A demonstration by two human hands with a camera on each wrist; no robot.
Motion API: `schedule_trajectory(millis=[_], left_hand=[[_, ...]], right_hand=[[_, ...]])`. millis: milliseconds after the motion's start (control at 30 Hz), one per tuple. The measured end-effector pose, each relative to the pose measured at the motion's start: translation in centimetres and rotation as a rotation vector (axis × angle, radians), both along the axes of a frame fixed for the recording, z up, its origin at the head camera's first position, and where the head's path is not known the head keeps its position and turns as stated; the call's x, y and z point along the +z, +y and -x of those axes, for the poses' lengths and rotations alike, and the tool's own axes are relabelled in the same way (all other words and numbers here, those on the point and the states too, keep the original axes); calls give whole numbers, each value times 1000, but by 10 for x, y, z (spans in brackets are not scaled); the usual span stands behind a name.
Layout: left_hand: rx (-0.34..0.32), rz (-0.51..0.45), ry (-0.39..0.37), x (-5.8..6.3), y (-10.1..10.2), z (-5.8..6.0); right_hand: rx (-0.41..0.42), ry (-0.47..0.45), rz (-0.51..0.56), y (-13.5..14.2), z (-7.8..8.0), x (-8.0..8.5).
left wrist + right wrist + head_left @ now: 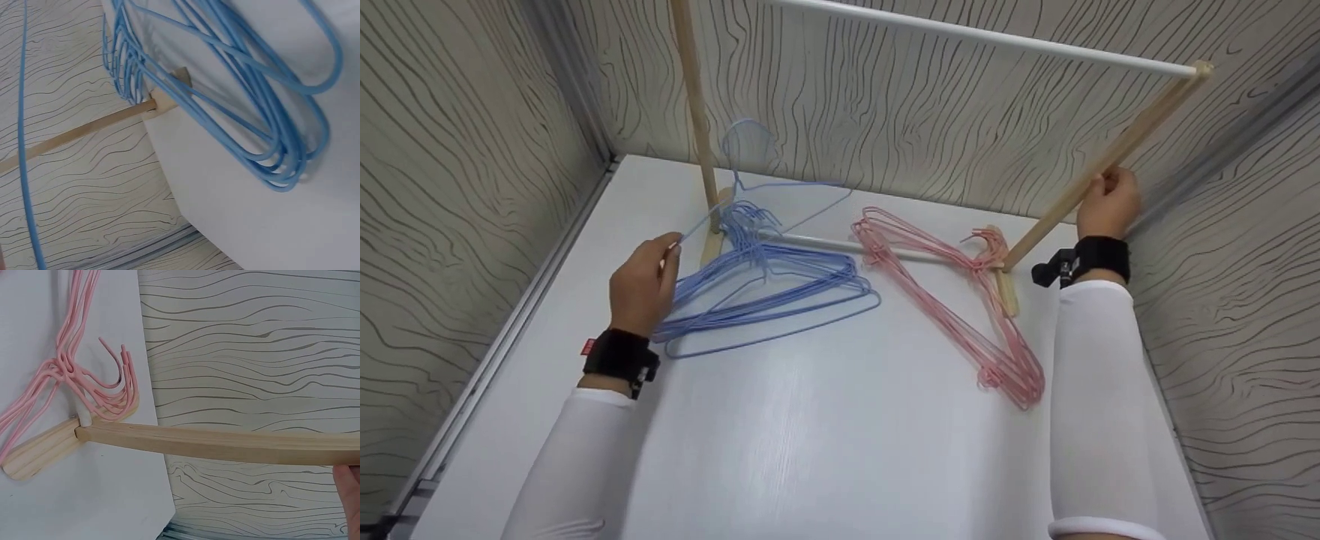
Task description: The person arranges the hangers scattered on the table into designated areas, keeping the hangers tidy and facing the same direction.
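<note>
My left hand (643, 289) pinches one corner of a single blue wire hanger (795, 184), which is raised with its hook upward beside the rack's left post. In the left wrist view its wire (22, 140) runs down the left edge. Below it, a bundle of blue hangers (780, 311) lies on the table around the left foot of the rack. My right hand (1111, 206) holds the right wooden post (1140, 131) of the clothes rack partway up; in the right wrist view, a fingertip (347, 486) shows against that post's edge.
Pink hangers (937, 315) lie in a bundle by the rack's right foot (1006, 292), hooks near the post. A white top bar (990, 34) spans the rack, and a lower white bar (810, 241) runs near the white table (810, 450). Wood-patterned panels (885, 120) enclose the table.
</note>
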State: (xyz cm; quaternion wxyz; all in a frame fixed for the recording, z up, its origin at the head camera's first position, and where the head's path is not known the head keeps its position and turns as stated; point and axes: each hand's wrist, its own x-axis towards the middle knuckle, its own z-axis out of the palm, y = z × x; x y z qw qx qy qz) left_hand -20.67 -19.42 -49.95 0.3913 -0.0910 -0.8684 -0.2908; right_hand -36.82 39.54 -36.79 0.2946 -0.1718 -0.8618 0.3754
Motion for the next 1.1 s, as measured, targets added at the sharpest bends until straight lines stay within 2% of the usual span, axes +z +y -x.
schedule_trajectory(millis=[200, 400, 533, 800, 1100], left_hand=[[-15, -138, 44, 25, 11, 3], [2, -245, 104, 47, 21, 7], [5, -272, 123, 58, 24, 11], [-26, -297, 96, 79, 29, 20], [-41, -303, 36, 88, 36, 29]], right_hand=[[3, 0, 16, 1, 1, -1], [-14, 5, 6, -1, -1, -2], [-5, -4, 26, -3, -2, -2], [4, -7, 37, -3, -2, -1], [-1, -5, 5, -2, 0, -1]])
